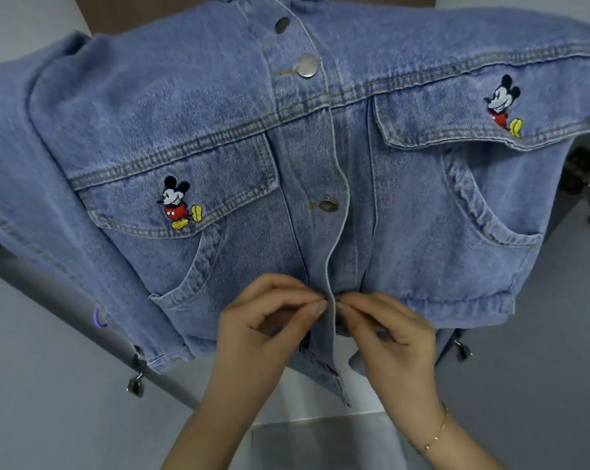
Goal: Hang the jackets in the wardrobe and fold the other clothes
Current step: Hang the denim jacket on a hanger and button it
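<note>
A light blue denim jacket (320,137) hangs in front of me and fills most of the view. It has metal buttons down the front and a cartoon mouse patch on each chest pocket flap. My left hand (270,320) pinches the left edge of the front placket near the hem. My right hand (385,330), with a thin bracelet on its wrist, pinches the right edge just across from it. The fingertips of both hands meet at the placket. What the jacket hangs from is out of view.
Grey floor (49,418) lies below. A brown panel (117,11) shows at the top left behind the jacket. Dark metal clips (136,381) dangle under the left hem, and dark objects (588,184) sit at the right edge.
</note>
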A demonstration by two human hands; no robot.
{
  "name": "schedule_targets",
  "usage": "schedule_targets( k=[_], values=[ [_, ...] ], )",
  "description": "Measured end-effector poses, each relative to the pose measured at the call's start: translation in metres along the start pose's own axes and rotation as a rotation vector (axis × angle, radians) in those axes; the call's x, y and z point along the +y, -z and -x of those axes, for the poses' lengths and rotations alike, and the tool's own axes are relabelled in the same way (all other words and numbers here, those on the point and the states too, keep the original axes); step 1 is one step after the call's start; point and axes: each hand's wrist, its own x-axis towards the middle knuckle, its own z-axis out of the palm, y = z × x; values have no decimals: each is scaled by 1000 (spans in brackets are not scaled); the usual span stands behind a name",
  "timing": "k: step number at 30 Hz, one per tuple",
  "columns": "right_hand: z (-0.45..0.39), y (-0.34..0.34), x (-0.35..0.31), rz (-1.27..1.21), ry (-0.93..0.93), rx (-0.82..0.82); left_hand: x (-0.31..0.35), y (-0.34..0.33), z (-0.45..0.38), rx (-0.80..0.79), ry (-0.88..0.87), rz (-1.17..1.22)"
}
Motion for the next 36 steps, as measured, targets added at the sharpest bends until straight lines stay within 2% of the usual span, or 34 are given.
schedule_targets(
  k=[6, 11, 16, 19, 23, 27, 29, 31, 33, 36],
  values=[
    [4, -8, -11, -252, -333, -54, -10, -1, -12, -29, -183, -279],
    [-5, -8, -17, -88, -306, -29, -10, -4, -14, -57, -258, -426],
    [-9, -5, -12, -132, -378, -11, -5, -8, -11, -58, -275, -447],
    [-7, -7, -9, -71, -355, -64, 0, -13, -11, -27, -108, -320],
    [-7, -6, -5, 169, -65, -98, 10, -21, -14, 18, 205, -154],
    [-17, 4, -3, 401, 196, -169, 16, -18, -24, -32, 538, 168],
    [-25, 8, -5, 495, 248, -188, 16, -12, -30, -95, 615, 137],
    [-33, 14, -12, 473, 172, -201, 20, -4, -35, -177, 542, -104],
    [-42, 23, -23, 434, 124, -232, 36, 8, -46, -173, 355, -326],
    [-66, 37, -51, 413, 239, -211, 72, 31, -67, -138, 101, -481]
  ],
)
